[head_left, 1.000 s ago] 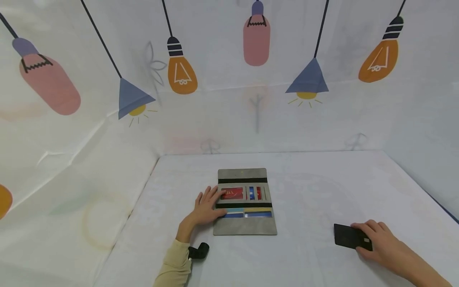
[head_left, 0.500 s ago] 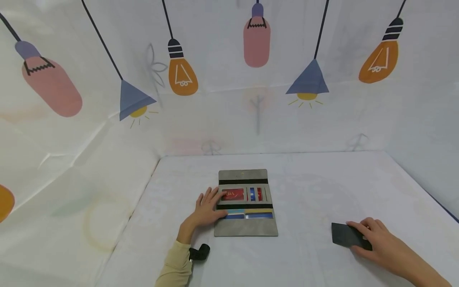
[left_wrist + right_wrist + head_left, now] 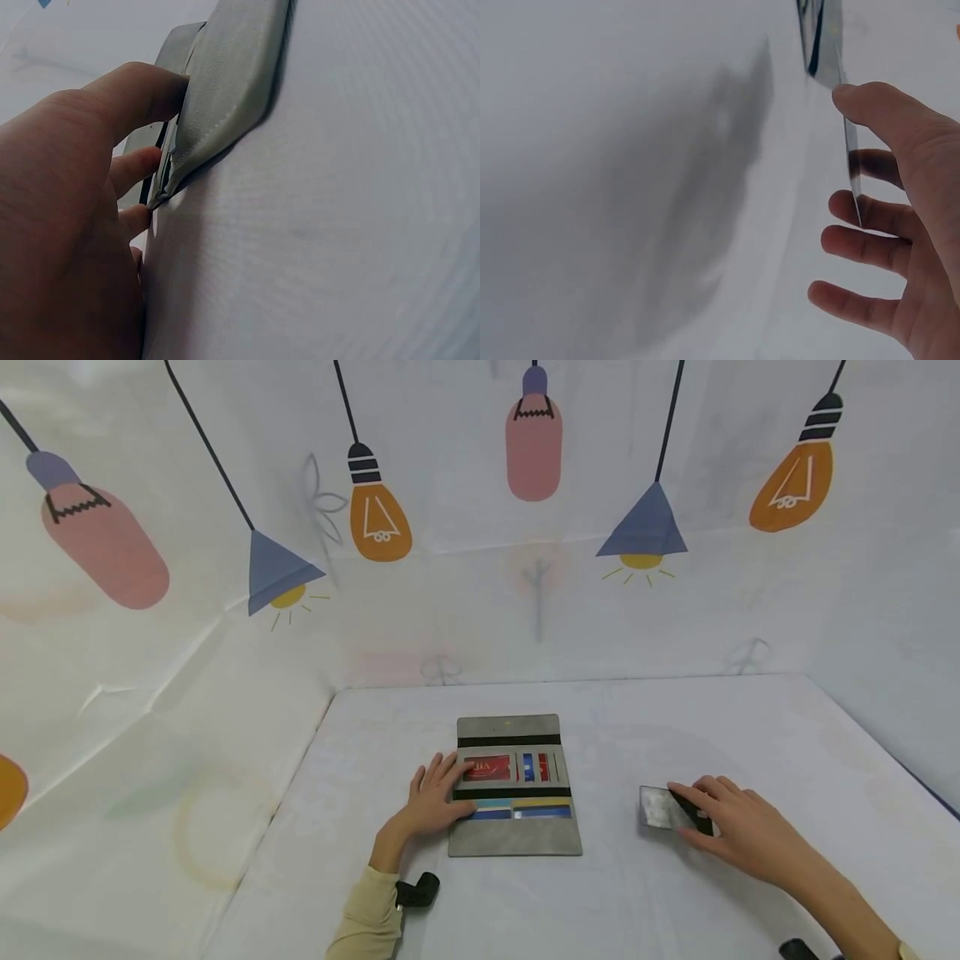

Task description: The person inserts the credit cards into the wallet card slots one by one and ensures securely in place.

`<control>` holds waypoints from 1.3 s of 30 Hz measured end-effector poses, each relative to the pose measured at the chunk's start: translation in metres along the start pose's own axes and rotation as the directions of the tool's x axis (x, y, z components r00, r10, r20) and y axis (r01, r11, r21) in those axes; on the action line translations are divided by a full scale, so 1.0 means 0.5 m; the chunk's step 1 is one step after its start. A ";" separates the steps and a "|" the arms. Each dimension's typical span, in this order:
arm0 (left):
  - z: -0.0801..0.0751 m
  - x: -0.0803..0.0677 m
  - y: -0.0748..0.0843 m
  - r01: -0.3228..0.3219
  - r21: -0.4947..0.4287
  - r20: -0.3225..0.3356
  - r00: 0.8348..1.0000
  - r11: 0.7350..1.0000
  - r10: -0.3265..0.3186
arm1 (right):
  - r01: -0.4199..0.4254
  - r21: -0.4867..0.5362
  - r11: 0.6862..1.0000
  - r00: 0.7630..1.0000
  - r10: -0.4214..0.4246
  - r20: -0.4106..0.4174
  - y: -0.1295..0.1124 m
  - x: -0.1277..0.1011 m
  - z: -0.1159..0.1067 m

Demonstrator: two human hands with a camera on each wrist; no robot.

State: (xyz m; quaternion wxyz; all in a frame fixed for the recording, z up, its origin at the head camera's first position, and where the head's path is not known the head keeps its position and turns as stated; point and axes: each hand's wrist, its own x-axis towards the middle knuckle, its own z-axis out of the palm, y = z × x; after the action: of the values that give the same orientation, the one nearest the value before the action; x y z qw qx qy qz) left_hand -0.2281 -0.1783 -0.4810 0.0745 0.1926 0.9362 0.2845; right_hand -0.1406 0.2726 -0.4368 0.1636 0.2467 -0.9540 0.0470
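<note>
- My left hand (image 3: 433, 799) lies on the left edge of the grey wallet (image 3: 516, 835), which is open flat on the white table (image 3: 637, 893).
- My left fingers (image 3: 448, 768) are mostly straight and press down on the wallet's card slots. They do not curl round it.
- In my left wrist view, my thumb (image 3: 142, 90) touches the wallet's grey edge (image 3: 225, 82).
- A red card (image 3: 487, 767) sits in the top row of slots, just beside my fingertips. Blue cards (image 3: 540, 811) sit in the row under it.
- My right hand (image 3: 731, 827) holds a dark card (image 3: 660, 808) off to the right of the wallet, well apart from it.
- I pinch the card between my thumb (image 3: 870, 105) and a finger. The card (image 3: 832, 52) looks thin, edge on, in my right wrist view, and my other fingers (image 3: 862, 247) are spread loosely.
- The walls behind the table have drawings of lamps and light bulbs (image 3: 378, 522).
</note>
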 end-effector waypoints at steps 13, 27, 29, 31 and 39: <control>-0.001 0.000 -0.005 -0.002 -0.008 -0.007 1.000 1.000 0.002 | 0.016 0.139 0.990 1.000 -0.018 0.012 -0.046 0.139 0.019; -0.005 0.005 0.001 -0.011 -0.015 -0.005 1.000 1.000 0.011 | -0.064 0.192 0.979 0.995 0.047 0.089 -0.071 0.224 0.063; -0.005 0.005 0.001 -0.010 -0.009 -0.003 1.000 1.000 0.010 | -0.064 0.192 0.979 0.994 0.047 0.094 -0.075 0.233 0.073; -0.005 0.005 0.000 -0.007 -0.008 -0.005 1.000 1.000 0.007 | -0.060 0.195 0.979 0.994 0.042 0.097 -0.081 0.241 0.080; -0.010 0.001 -0.003 -0.002 -0.010 0.002 1.000 1.000 0.002 | -0.006 0.101 0.995 0.996 -0.003 0.091 -0.112 0.263 0.098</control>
State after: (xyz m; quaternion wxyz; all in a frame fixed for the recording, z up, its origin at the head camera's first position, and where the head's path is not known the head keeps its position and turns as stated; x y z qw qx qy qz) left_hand -0.2303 -0.1815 -0.4775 0.0762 0.1937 0.9344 0.2892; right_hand -0.2359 0.1554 -0.4383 0.1075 0.2558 -0.9570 0.0842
